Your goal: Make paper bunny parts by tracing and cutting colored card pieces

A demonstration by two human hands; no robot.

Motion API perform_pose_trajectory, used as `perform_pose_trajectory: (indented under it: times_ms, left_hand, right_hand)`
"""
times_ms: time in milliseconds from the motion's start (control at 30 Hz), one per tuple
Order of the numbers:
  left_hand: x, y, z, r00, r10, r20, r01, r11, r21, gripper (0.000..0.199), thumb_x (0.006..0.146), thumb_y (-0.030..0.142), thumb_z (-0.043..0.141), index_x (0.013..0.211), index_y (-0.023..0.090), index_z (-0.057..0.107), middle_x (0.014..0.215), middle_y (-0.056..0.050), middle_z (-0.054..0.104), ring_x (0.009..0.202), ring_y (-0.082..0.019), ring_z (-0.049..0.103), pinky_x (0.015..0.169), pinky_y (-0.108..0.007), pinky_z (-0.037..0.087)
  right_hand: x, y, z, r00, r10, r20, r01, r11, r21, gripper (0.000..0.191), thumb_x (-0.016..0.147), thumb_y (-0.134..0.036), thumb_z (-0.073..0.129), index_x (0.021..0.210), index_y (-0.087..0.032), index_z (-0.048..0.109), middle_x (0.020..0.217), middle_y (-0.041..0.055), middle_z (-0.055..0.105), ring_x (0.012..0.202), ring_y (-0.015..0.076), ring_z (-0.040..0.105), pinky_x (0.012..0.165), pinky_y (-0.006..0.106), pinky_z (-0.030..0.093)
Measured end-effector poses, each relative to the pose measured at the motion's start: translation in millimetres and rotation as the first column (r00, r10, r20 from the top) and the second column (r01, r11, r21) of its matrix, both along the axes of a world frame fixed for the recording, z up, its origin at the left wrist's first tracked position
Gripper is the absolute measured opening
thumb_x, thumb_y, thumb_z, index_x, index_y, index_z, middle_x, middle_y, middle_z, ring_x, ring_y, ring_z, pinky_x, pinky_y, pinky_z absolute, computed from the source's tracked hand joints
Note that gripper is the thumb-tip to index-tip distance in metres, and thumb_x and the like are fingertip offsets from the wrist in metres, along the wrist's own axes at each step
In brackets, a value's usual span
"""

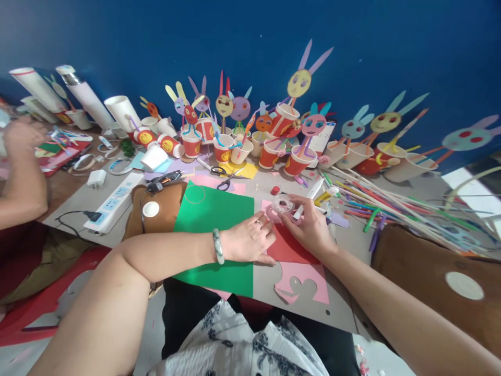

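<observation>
Dark-flowered white cloth (235, 347) fronts a spread left hand (248, 240) and a right hand (311, 225) pinching a clear plastic ring (288, 204), likely light, stiff, best held by its rim.

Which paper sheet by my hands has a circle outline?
The green rectangular paper sheet, partly under your left hand, has one near its far-left corner; the red paper and cut pink paper show none.

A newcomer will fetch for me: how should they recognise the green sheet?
On the table by the blue wall, find the left hand wearing a bracelet. The large sheet beneath that wrist is green, unlike the red sheet and pink paper alongside.
</observation>
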State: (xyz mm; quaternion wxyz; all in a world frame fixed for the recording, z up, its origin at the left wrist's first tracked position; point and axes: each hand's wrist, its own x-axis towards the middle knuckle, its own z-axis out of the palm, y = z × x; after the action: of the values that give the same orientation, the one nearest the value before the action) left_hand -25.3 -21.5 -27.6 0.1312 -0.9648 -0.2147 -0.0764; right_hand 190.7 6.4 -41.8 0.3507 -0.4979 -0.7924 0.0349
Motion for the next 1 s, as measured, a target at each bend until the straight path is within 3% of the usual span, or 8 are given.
perform_pose_trajectory:
  times_ms: [300, 467, 633, 1000]
  left_hand:
    - [-0.7, 2.1, -3.0, 0.995, 0.103, -0.013, -0.104, 0.994, -0.034, 0.087, 0.087, 0.078, 0.044, 0.121, -0.001, 0.063, 0.131, -0.029, 0.06, 0.122, -0.038, 0.055, 0.113, -0.052, 0.029]
    - [-0.3, 2.5, 2.6, 0.989, 0.141, -0.036, -0.144, 0.986, -0.084, 0.085, 0.087, 0.077, 0.044, 0.119, 0.0, 0.064, 0.13, -0.028, 0.062, 0.123, -0.039, 0.056, 0.114, -0.052, 0.029]
    - [-0.3, 2.3, 6.9, 0.985, 0.17, -0.03, -0.172, 0.981, -0.086, 0.081, 0.09, 0.072, 0.047, 0.127, 0.001, 0.06, 0.142, -0.026, 0.054, 0.134, -0.039, 0.048, 0.119, -0.054, 0.022]
    - [-0.1, 3.3, 2.4, 0.98, 0.197, -0.012, -0.197, 0.97, -0.143, 0.073, 0.091, 0.068, 0.051, 0.124, 0.003, 0.059, 0.127, -0.022, 0.061, 0.127, -0.035, 0.051, 0.118, -0.052, 0.026]
  right_hand:
    - [2.8, 2.1, 0.9, 0.994, -0.038, -0.1, 0.035, 0.999, -0.035, 0.04, 0.087, -0.049, 0.064, 0.115, -0.023, 0.053, 0.112, 0.0124, 0.071, 0.081, 0.025, 0.069, 0.07, 0.038, 0.055]
    - [3.1, 3.3, 5.3, 0.978, -0.093, -0.186, 0.085, 0.995, -0.05, 0.038, 0.084, -0.047, 0.069, 0.111, -0.025, 0.053, 0.106, 0.0088, 0.069, 0.084, 0.0243, 0.067, 0.069, 0.036, 0.055]
    - [1.9, 1.9, 7.7, 0.976, -0.095, -0.196, 0.086, 0.995, -0.052, 0.04, 0.081, -0.046, 0.072, 0.108, -0.025, 0.052, 0.103, 0.0076, 0.068, 0.085, 0.0241, 0.066, 0.072, 0.037, 0.055]
    - [2.1, 1.7, 3.3, 0.983, -0.08, -0.163, 0.076, 0.997, -0.027, 0.043, 0.08, -0.046, 0.073, 0.11, -0.025, 0.05, 0.103, 0.0078, 0.067, 0.09, 0.0262, 0.067, 0.076, 0.04, 0.055]
